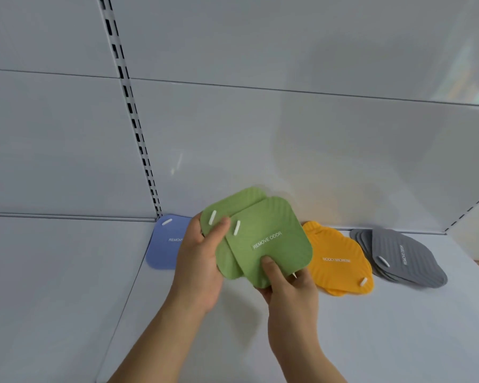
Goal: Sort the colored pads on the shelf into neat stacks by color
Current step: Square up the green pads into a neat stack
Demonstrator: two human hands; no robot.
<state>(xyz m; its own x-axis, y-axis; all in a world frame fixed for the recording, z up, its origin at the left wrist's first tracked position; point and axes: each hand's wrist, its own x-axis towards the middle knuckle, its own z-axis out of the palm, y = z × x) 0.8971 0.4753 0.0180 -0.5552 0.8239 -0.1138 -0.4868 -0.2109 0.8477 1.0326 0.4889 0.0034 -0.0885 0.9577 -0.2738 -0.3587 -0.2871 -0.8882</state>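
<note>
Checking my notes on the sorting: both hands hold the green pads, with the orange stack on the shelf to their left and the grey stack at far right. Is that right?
Not quite. The head view shows the orange stack to the right of the green pads, between them and the grey stack. The left hand and right hand do hold the green pads.

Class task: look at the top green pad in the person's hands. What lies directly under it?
More green pads, fanned out, gripped by the left hand and right hand. Their count and the right fingers are hidden.

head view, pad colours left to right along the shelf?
blue pad → green pads, held up in both hands → orange pads → grey pads
</note>
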